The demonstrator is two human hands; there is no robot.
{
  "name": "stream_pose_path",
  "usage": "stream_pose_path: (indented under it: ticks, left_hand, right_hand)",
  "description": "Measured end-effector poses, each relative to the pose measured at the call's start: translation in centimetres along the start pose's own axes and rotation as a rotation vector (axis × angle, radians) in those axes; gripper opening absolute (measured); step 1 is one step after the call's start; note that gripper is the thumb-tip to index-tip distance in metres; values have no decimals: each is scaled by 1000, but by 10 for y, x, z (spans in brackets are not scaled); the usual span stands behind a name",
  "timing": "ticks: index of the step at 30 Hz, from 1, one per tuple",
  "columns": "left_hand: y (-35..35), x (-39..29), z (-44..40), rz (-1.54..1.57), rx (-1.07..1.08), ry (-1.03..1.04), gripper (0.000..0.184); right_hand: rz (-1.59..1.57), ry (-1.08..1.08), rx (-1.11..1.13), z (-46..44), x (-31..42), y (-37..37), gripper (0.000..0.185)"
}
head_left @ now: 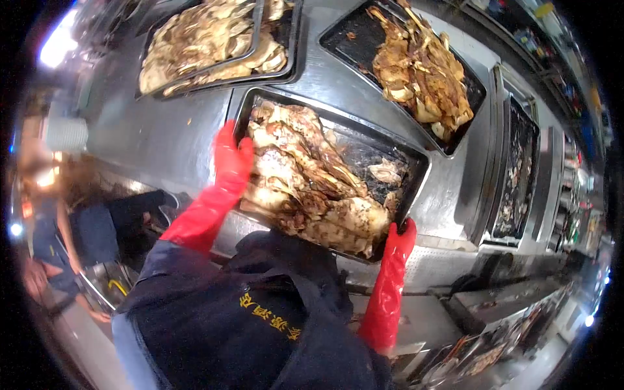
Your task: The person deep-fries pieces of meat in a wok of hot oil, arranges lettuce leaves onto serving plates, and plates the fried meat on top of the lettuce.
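Observation:
Both my hands wear long red rubber gloves. Cooked, browned meat in large flat pieces (299,175) fills the left and near part of a dark metal baking tray (367,151), with small scraps (386,171) at its right end. My left hand (232,156) grips the tray's left end, thumb over the rim and fingers along the outside. At the near right corner, my right hand (400,238) is closed on the rim, its fingers partly hidden. The tray sits on or just above the steel worktop (169,130); I cannot tell which.
Behind to the left are stacked trays of pale sliced meat (201,39). A tray with browned bone-in meat (426,78) lies at the back right. Farther right stands a dark tray with scraps (517,169). A person (62,240) is at the left, beyond the worktop's edge.

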State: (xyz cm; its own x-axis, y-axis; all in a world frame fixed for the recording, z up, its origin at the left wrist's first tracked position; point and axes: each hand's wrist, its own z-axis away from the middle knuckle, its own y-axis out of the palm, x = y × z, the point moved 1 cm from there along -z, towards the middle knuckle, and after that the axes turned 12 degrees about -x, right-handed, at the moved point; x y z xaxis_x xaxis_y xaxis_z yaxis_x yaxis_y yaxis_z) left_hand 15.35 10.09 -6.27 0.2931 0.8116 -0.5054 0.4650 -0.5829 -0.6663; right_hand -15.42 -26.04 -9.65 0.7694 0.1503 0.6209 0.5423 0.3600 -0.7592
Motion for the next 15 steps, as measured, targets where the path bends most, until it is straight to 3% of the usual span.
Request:
stream_pose_path:
  ticks: [1,2,3,4,5,6,7,8,10,11,14,15]
  left_hand:
    - [4,40,-7,-141,144,-95,60]
    - [29,115,0,-16,441,-277,68]
    - [45,143,5,-64,592,-485,77]
    - [65,170,7,-153,610,-455,82]
    - [67,152,5,-40,667,-527,84]
    - [69,131,1,67,722,-606,86]
    - [83,123,9,167,718,-567,85]
    - [83,116,23,268,703,-514,80]
    - [82,73,29,387,858,-554,58]
    - [91,59,34,433,894,-472,57]
    - [116,24,71,445,925,31,55]
    - [169,61,79,271,817,304,61]
  right_hand:
    - [1,29,-17,-6,-8,10,54]
    - [61,79,-25,-12,-24,20,54]
    - [114,135,-42,-15,-35,26,55]
    - [7,157,-114,-2,-24,22,58]
    - [95,125,-200,-1,-58,33,59]
    - [19,257,-129,15,-45,15,73]
    - [-34,328,-203,37,-64,14,71]
    - [91,361,-275,56,-95,22,68]
    - [-109,457,-386,108,-142,24,60]
    - [-32,477,-446,117,-159,25,53]
    - [-188,591,-636,199,-240,46,43]
    - [-216,654,-706,230,-258,54,42]
